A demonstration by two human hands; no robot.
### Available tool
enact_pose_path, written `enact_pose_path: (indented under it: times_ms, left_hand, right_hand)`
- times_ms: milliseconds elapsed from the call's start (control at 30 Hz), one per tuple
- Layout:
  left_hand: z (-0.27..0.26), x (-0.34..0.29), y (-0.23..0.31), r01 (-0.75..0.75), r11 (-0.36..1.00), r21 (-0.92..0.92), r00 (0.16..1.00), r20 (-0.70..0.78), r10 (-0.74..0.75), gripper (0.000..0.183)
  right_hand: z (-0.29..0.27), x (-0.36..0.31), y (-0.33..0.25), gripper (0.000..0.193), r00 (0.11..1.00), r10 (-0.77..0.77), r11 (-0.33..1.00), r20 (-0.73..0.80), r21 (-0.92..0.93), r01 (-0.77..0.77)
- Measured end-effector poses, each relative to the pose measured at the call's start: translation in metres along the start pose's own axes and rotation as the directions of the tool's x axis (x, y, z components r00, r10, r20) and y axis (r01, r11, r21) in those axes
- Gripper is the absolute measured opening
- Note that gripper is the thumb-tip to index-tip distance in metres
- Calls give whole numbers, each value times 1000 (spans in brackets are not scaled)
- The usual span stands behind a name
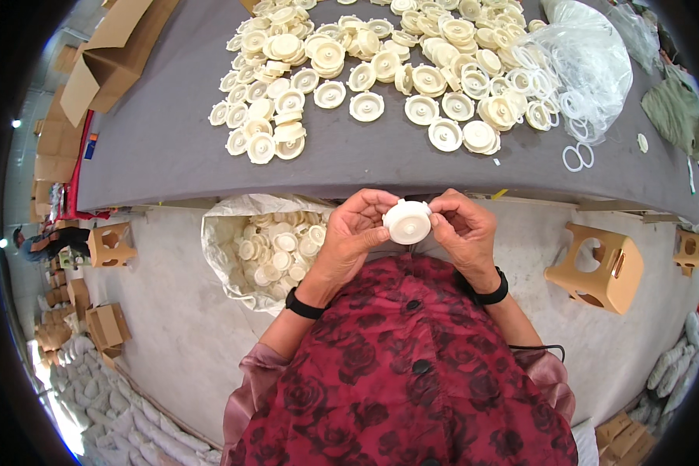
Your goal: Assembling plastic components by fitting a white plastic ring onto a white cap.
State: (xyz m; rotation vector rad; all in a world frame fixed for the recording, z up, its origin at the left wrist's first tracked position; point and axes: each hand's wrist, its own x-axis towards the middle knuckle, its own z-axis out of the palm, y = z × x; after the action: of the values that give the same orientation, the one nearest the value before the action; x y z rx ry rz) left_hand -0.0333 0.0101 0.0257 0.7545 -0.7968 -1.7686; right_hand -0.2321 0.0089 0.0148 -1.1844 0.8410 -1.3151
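Just in front of the table's near edge, a round cream plastic cap (408,222) is held up between both hands, one of its flat faces showing. My left hand (359,231) pinches its left rim between thumb and fingers. On the opposite rim, my right hand (466,231) grips it the same way. Beyond, on the grey-covered table (311,175), lies a wide heap of similar cream caps (328,56). Thin clear plastic rings (577,158) spill from a transparent bag (586,58) at the heap's right side.
An open white sack (219,252) full of cream caps stands on the floor, left of my left forearm. Tan plastic stools (602,268) are at the right. A cardboard box (120,54) rests at the table's far left. Grey-green cloth (674,113) lies far right. Another person (46,242) is at the far left.
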Motion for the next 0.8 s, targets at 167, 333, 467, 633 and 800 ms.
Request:
enact_pose_path:
  times_ms: [167,333,467,633,800]
  left_hand:
    - [-22,-8,-21,-36,993,-110,999,-5,36,25]
    - [-18,-9,-8,-87,975,202,994,81,72,13]
    - [-11,-9,5,-1,949,315,996,86,-28,14]
    - [-4,1,25,-3,743,670,992,99,-84,31]
    - [-8,7,6,35,980,197,993,103,-56,39]
  right_hand:
    - [4,-5,-8,20,998,61,996,6,-59,-61]
    - [-1,2,-7,24,977,-126,932,174,-317,176]
    - [4,4,-14,22,960,-104,910,260,-365,197]
    - [2,8,-16,20,951,-78,847,301,-482,222]
    - [1,-3,-2,15,984,176,977,21,119,-177]
